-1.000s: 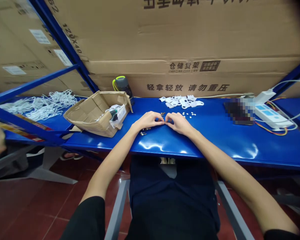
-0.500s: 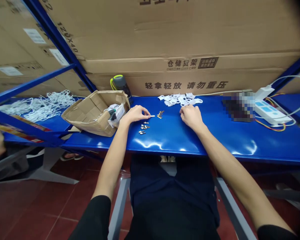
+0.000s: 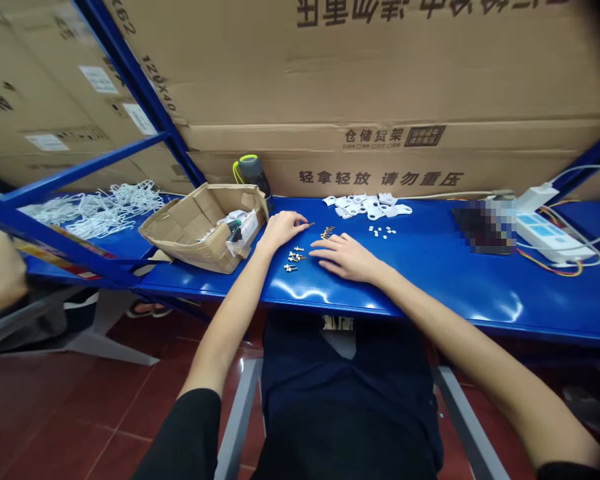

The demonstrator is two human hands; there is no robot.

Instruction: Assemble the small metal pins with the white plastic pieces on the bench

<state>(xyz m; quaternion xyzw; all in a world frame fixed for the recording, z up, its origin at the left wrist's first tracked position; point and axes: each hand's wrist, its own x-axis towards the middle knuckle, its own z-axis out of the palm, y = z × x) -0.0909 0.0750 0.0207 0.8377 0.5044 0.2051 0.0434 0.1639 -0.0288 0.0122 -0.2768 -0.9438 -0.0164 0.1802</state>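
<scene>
My left hand (image 3: 283, 229) is closed in a pinch on a thin brass-coloured screw (image 3: 311, 225), held just above the blue table. My right hand (image 3: 347, 258) reaches in from the right with its fingers stretched and apart, palm down and holding nothing visible. Beyond its fingertips lies a small heap of brass-coloured screws (image 3: 327, 232), partly next to the fingers. Left of those fingertips is a group of small metal screws with white parts on them (image 3: 296, 256). Several tiny white discs (image 3: 379, 233) are scattered beyond my right hand.
White plastic pieces with holes (image 3: 370, 205) lie at the back. A cardboard box (image 3: 180, 237) and a dark bottle-shaped object (image 3: 254, 172) stand left, near white wire hooks (image 3: 115, 207). To the right is a power strip (image 3: 553, 237) with cables. Another person's arm (image 3: 0, 270) shows far left.
My right hand has moved left and nearer, from beside the white pieces to the screws, its fingers now spread; the tiny discs show. My left hand still pinches a small piece.
</scene>
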